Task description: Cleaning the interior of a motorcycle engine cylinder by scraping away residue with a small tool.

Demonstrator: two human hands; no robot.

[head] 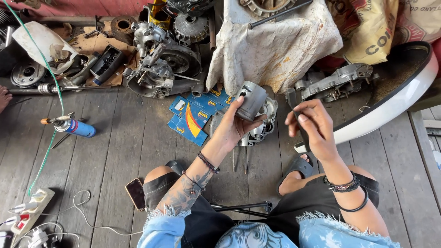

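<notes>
left hand (232, 126): fingers wrapped around a grey metal piston (251, 100), held up above the engine casing (262, 125) on the plank floor (115, 151) | right hand (312, 128): fingers pinched on a thin dark tool (293, 102), just right of the piston, not touching it | nearby: blue parts boxes (193, 117), blue gas torch (73, 126), phone (136, 193) by the knee
</notes>
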